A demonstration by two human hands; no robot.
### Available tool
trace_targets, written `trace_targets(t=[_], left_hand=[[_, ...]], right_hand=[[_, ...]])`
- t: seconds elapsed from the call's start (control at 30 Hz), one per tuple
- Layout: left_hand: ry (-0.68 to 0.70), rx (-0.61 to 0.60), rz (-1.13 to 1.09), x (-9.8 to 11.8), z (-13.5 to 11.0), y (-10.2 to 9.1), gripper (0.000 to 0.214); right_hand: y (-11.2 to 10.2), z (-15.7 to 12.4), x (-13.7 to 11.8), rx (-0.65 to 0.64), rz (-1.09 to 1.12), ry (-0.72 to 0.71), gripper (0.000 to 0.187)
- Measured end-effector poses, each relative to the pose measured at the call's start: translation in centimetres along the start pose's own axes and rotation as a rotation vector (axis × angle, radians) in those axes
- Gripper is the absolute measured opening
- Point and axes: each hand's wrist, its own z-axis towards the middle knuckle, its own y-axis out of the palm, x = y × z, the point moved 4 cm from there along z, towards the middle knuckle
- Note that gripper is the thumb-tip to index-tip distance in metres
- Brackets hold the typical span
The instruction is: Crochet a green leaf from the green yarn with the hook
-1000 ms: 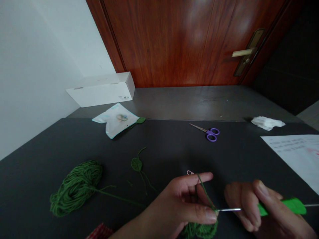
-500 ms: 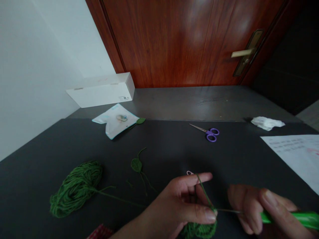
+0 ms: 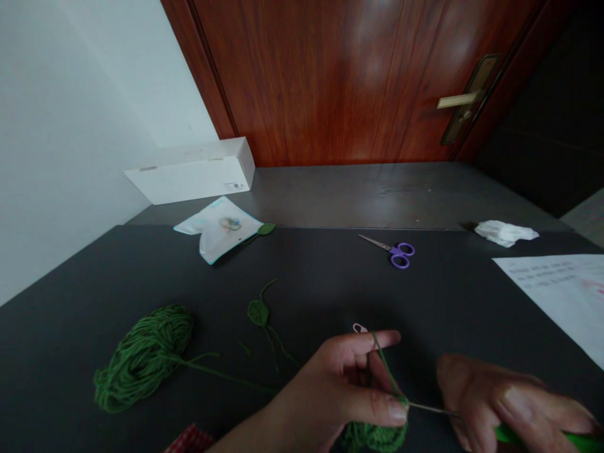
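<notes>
My left hand [image 3: 349,390] pinches a piece of green crochet work [image 3: 377,435] between thumb and fingers, and a strand of green yarn [image 3: 385,365] runs up over its stretched index finger. My right hand [image 3: 504,402] is closed around the green handle of a crochet hook [image 3: 429,409]. The hook's thin metal shaft reaches left to the stitches at my left thumb tip, where its end is hidden. A skein of green yarn [image 3: 146,355] lies at the left, its strand leading under my left forearm. Just beyond my left index finger shows a pink stitch marker [image 3: 359,328].
A small green crocheted leaf [image 3: 258,313] with yarn tails lies left of my hands. Farther back are purple-handled scissors [image 3: 399,255], a plastic packet [image 3: 226,228] with another leaf [image 3: 267,229] beside it, and a white box [image 3: 198,173]. Crumpled tissue [image 3: 506,233] and a printed sheet [image 3: 561,296] lie right.
My right hand has turned and lowered slightly, tilting the hook so its handle end sits lower. The left hand, still pinching the crochet work, has barely moved.
</notes>
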Motion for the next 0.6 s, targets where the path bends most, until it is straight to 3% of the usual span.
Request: trace_targets(t=[0.07, 0.2, 0.37, 0.43, 0.6], left_hand=[[-0.025, -0.010, 0.021, -0.2, 0.0, -0.1, 0.077], [-0.111, -0.047, 0.021, -0.4, 0.0, 0.3, 0.079], [-0.095, -0.029, 0.025, 0.1, -0.2, 0.5, 0.084], [-0.073, 0.004, 0.046, 0.3, -0.3, 0.3, 0.083], [-0.051, 0.057, 0.097, 0.7, -0.3, 0.0, 0.086]], right_hand=[[0.0, 0.2, -0.1, 0.035, 0.004, 0.083, 0.046], [0.5, 0.8, 0.3, 0.111, 0.213, 0.363, 0.054], [1.1, 1.2, 0.9, 0.171, 0.393, 0.542, 0.053], [1.3, 1.0, 0.9, 0.177, 0.396, 0.538, 0.053], [0.8, 0.5, 0.2, 0.209, 0.253, 0.373, 0.054]])
